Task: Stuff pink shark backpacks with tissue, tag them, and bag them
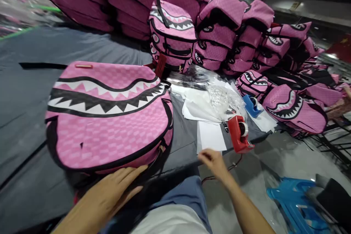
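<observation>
A pink checkered backpack point(109, 131) with a printed shark-teeth mouth lies on the dark-covered table in front of me. My left hand point(117, 186) rests along its near lower edge, fingers stretched out and the thumb apart. Over the table's front edge, my right hand point(212, 162) is at the near edge of some white paper sheets point(211, 137). Its fingers are loosely bent and slightly blurred, and nothing shows in them. Just beyond that hand stands a red tape dispenser point(238, 134).
Stacked pink backpacks point(219, 18) line the back of the table. Clear plastic bags point(216, 95) and a blue tape dispenser point(252, 106) lie to the right. Another shark-mouth backpack point(296, 109) sits farther right. A blue plastic stool point(296, 204) is on the floor.
</observation>
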